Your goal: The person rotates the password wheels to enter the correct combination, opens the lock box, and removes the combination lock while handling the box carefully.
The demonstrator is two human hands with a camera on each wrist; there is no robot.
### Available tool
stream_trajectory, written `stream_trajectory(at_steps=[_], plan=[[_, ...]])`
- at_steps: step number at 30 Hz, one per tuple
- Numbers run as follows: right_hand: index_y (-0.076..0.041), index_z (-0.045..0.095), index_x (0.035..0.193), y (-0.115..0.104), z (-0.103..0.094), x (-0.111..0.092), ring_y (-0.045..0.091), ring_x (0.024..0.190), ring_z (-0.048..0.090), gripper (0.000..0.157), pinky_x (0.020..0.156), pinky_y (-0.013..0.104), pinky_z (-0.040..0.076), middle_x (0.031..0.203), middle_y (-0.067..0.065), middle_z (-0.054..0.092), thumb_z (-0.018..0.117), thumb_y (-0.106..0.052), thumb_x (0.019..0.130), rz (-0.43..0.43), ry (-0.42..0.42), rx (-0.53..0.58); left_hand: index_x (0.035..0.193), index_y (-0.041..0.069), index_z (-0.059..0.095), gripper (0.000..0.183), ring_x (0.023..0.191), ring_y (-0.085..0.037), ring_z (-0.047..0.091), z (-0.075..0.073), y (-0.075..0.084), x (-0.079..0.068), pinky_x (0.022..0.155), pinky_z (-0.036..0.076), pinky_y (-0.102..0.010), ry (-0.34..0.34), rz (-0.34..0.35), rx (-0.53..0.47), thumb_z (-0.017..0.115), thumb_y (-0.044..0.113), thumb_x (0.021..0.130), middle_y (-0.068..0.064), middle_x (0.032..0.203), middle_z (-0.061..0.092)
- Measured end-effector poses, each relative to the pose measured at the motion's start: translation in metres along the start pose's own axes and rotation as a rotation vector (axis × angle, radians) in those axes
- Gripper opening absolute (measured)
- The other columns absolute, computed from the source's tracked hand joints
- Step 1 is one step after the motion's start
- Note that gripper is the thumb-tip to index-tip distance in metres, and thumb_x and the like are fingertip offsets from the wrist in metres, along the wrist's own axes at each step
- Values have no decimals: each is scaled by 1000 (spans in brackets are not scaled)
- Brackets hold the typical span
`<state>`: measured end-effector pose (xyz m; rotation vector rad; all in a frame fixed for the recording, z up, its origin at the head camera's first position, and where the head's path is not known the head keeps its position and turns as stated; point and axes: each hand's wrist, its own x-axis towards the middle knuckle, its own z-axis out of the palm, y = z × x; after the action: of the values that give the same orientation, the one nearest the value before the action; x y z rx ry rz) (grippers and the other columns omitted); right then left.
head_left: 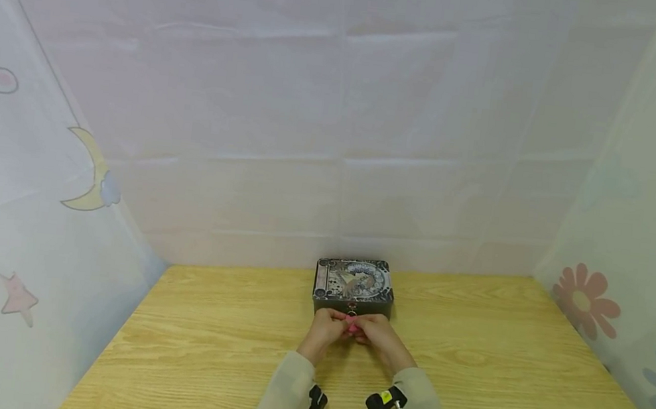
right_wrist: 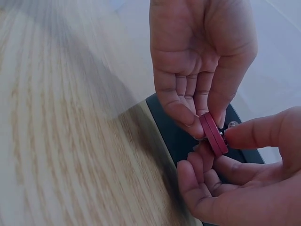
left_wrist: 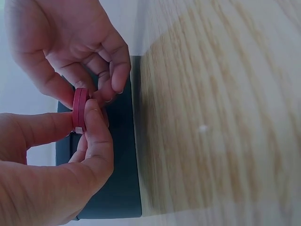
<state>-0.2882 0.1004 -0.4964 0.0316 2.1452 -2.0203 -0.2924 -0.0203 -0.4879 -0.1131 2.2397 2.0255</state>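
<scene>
While two hands meet at the dark box (head_left: 356,282), a pink lock (head_left: 353,326) sits pinched between them.
It lies at the middle of the box's front; left hand (head_left: 327,330) and right hand (head_left: 379,336) are about equally near, thumbs and fingers narrowed on it from either side. Its long edge runs roughly along the box front, hand to hand. It looks small and thick, seamed along that edge.

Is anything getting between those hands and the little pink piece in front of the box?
Nothing visible: the left hand and right hand both have fingers directly on the pink piece, just in front of the box.
</scene>
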Motion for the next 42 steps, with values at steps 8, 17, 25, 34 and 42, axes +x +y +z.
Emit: stream_trajectory(at_steps=[8, 17, 25, 34, 42], plan=[[11, 60, 93, 0, 1, 0, 17, 70, 57, 22, 64, 30, 50, 79, 10, 62, 48, -7, 88, -4, 1, -42, 90, -14, 53, 11, 67, -21, 62, -1, 0, 0, 63, 53, -32, -10, -8, 3, 53, -8, 80, -17, 83, 56], [12, 57, 98, 2, 2, 0, 16, 69, 56, 24, 63, 28, 49, 78, 9, 61, 42, -4, 88, -15, -9, -43, 91, -15, 53, 11, 68, -26, 63, -2, 0, -1, 63, 53, -35, -24, 25, 22, 53, -9, 81, -21, 78, 61], [11, 59, 95, 3, 3, 0, 16, 68, 56, 24, 63, 29, 49, 74, 7, 60, 42, -4, 86, 5, 1, -24, 90, -14, 54, 12, 64, -22, 62, -2, -3, 1, 62, 53, -33, -20, 23, 19, 55, -8, 80, -19, 75, 62], [11, 61, 94, -1, 4, 0, 16, 68, 56, 25, 66, 32, 49, 76, 7, 61, 43, -5, 86, 18, 28, -7, 91, -16, 54, 14, 64, -22, 62, -2, -4, 1, 62, 53, -34, -24, 23, 10, 54, -8, 80, -19, 81, 59], [11, 59, 99, 0, 4, 0, 17, 70, 57, 26, 70, 35, 49, 85, 13, 61, 43, -6, 88, 19, 11, -3, 89, -16, 57, 14, 65, -22, 62, -4, -2, 0, 63, 53, -34, -25, 25, 12, 50, -7, 81, -21, 84, 60]])
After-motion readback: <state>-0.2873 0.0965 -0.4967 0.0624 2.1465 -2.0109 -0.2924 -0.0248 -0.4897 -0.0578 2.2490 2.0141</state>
